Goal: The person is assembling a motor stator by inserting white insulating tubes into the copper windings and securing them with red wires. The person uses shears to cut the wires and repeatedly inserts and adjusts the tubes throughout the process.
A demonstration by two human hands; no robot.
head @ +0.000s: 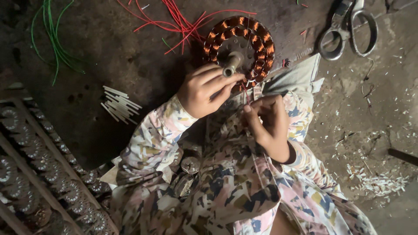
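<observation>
Head: round copper-wound stator (239, 48), metal shaft.

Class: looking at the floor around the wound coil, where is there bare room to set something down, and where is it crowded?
Bare floor lies between the green wires and the white sticks, and between the scissors and the white scraps. Crowded: red wires by the copper coil, and the rack of parts lower left.

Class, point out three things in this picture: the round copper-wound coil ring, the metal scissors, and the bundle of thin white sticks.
Round copper-wound coil ring (261, 41): head view, on its right-hand copper windings.
Metal scissors (348, 32): head view, between the two finger loops.
Bundle of thin white sticks (119, 104): head view, at the middle of the bundle.
</observation>
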